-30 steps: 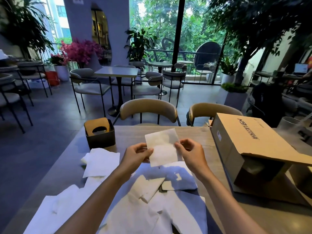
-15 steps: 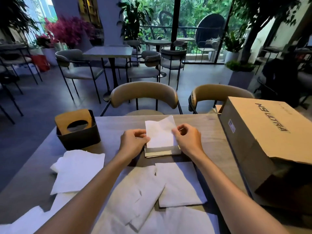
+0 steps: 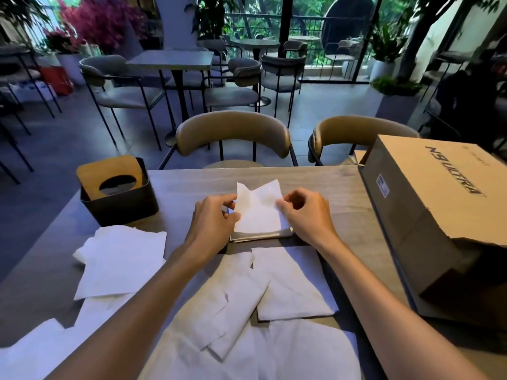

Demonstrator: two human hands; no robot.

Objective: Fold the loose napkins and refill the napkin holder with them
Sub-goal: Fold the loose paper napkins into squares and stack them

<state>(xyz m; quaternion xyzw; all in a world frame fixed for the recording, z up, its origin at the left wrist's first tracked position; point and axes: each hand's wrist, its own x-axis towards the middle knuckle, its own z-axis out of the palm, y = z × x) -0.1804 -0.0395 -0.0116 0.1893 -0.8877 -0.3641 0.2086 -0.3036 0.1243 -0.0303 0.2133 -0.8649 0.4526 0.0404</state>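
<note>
A folded white napkin (image 3: pixel 258 209) lies on a small stack of folded napkins (image 3: pixel 260 236) at the table's middle. My left hand (image 3: pixel 214 220) pinches its left edge and my right hand (image 3: pixel 307 212) pinches its right edge. The dark napkin holder (image 3: pixel 120 198) with a tan lid and oval opening stands at the far left of the table, apart from both hands. Several loose white napkins (image 3: pixel 123 264) lie spread over the near part of the table, some under my forearms.
A large cardboard box (image 3: pixel 439 215) lies on its side along the table's right edge. Two tan chairs (image 3: pixel 233 133) stand behind the wooden table (image 3: pixel 329 182). Other café tables, chairs and plants fill the room beyond.
Both hands lowered the napkin from mid-air onto the stack of folded napkins. The head camera tilted down and moved closer to the table.
</note>
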